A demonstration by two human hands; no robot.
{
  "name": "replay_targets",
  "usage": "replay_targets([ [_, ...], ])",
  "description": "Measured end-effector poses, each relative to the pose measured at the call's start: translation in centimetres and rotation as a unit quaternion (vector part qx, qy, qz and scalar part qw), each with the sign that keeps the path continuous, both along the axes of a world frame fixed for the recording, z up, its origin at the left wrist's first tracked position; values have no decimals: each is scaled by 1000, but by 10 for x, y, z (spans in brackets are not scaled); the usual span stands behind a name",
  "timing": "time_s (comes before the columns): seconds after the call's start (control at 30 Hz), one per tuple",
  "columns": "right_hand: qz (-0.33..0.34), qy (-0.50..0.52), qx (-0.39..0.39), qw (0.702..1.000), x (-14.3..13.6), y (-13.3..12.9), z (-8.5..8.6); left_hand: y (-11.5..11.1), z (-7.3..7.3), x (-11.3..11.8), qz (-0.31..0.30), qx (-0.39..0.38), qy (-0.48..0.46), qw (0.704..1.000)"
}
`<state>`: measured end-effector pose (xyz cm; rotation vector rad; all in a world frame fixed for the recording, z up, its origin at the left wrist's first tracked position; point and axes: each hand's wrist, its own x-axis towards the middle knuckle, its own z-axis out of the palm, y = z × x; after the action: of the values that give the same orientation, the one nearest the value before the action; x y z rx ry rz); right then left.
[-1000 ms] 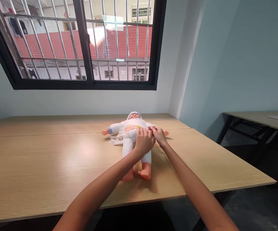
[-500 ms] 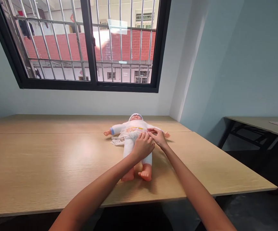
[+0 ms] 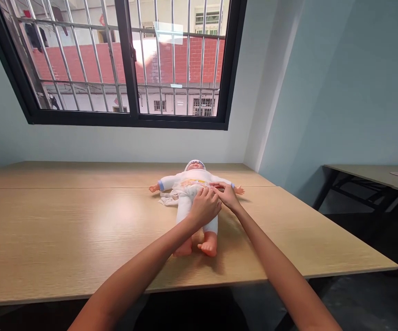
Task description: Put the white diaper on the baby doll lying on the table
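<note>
A baby doll [image 3: 184, 209] in white clothes and a cap lies on its back, feet toward me and arms spread. Around its waist is a white diaper [image 3: 188, 184] with a pink and yellow printed band; one loose side flap [image 3: 168, 198] lies on the table to the left. My left hand [image 3: 205, 204] rests over the doll's hip, its fingers curled onto the diaper's front. Close beside it, my right hand [image 3: 225, 195] has thumb and fingers pinched at the diaper's right edge. The fingers hide the exact bit being held.
The doll lies on a wooden table [image 3: 81, 230], whose near edge runs below my forearms. Behind it are a wall and a barred window [image 3: 133, 119]. Another table [image 3: 367, 174] stands at the right.
The whole view has shifted slightly upward. Both hands stay at the diaper, with only a tiny shift of the right fingers.
</note>
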<state>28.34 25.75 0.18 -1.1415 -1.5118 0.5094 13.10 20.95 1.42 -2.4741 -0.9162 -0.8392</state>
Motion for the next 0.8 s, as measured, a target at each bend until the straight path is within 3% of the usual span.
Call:
replay_targets([
  [0.53,12,-21,44,999,1,2,-1,5,-8,1,18,12,-12,1000],
  [0.8,-25,-21,54,998,1,5,-5,6,-7,1,14,-5,-13,1000],
])
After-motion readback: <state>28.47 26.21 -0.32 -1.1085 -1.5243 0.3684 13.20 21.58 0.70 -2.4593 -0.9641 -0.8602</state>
